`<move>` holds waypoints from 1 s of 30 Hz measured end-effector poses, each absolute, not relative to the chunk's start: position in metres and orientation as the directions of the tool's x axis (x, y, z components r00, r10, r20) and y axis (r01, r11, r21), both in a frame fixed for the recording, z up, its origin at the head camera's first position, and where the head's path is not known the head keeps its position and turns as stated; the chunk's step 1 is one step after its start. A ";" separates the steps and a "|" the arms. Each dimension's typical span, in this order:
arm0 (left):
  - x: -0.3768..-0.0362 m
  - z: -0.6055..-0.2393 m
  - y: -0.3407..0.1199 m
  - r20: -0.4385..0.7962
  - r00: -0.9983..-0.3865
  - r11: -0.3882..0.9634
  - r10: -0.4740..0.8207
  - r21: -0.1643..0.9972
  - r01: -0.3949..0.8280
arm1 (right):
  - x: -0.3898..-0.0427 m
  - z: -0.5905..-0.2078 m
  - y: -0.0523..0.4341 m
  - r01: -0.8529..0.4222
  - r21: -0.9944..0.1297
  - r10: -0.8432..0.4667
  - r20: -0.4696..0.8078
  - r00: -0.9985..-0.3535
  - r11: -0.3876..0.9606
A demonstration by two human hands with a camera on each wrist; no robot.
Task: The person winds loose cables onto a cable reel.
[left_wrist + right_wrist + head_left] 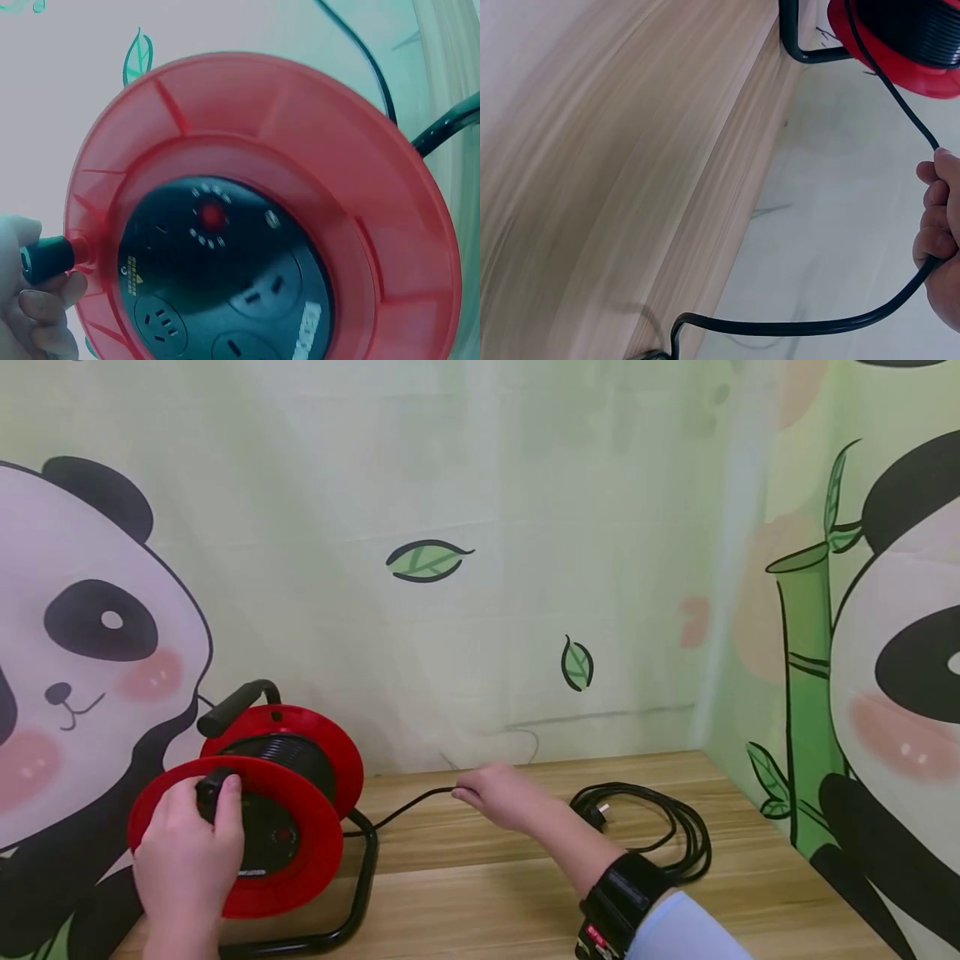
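A red cable reel with a black socket panel stands at the left of the table. My left hand grips the black crank knob on the reel's front disc, its fingers and thumb curled round it. Black cable lies wound on the drum. From there a stretch of cable runs to my right hand, whose fingers curl round it in the right wrist view. Past that hand the cable trails down to a loose coil with a plug.
The reel's black tube frame reaches forward on the wooden table. A black carry handle rises above the reel. Behind hangs a pale curtain printed with pandas and leaves.
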State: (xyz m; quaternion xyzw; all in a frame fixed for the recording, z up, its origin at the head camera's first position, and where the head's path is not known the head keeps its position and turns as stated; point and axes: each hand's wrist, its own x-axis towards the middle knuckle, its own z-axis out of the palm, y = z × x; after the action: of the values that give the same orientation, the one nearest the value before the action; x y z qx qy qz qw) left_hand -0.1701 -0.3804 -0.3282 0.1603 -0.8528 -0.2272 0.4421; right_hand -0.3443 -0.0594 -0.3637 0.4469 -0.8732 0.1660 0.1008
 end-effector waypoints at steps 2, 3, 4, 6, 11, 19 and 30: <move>-0.171 -0.329 -0.376 0.692 -0.566 0.859 -0.448 0.508 -0.059 | -0.343 -0.363 -0.064 -0.816 -0.200 -0.749 0.323 -0.578 0.543; -0.171 -0.329 -0.375 0.696 -0.570 0.865 -0.437 0.499 -0.054 | -0.342 -0.363 -0.066 -0.817 -0.204 -0.752 0.321 -0.576 0.539; -0.171 -0.329 -0.374 0.697 -0.577 0.871 -0.426 0.488 -0.053 | -0.342 -0.362 -0.068 -0.820 -0.206 -0.754 0.322 -0.572 0.534; -0.172 -0.329 -0.372 0.698 -0.589 0.881 -0.407 0.471 -0.050 | -0.341 -0.361 -0.072 -0.820 -0.208 -0.757 0.316 -0.572 0.533; -0.174 -0.332 -0.367 0.676 -0.630 0.890 -0.383 0.453 -0.056 | -0.341 -0.361 -0.085 -0.823 -0.208 -0.768 0.295 -0.568 0.529; -0.180 -0.333 -0.356 0.582 -0.731 0.890 -0.356 0.449 -0.077 | -0.341 -0.364 -0.103 -0.833 -0.212 -0.792 0.262 -0.552 0.511; -0.188 -0.331 -0.343 0.207 -0.944 0.878 -0.259 0.457 -0.140 | -0.335 -0.372 -0.129 -0.834 -0.167 -0.806 0.216 -0.551 0.525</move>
State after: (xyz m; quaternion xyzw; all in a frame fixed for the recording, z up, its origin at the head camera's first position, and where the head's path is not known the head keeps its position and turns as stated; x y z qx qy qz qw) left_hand -0.1878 -0.3430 -0.3311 0.1039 -0.9601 -0.2236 0.1321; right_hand -0.3351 -0.1295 -0.3716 0.4705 -0.8715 0.1262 0.0560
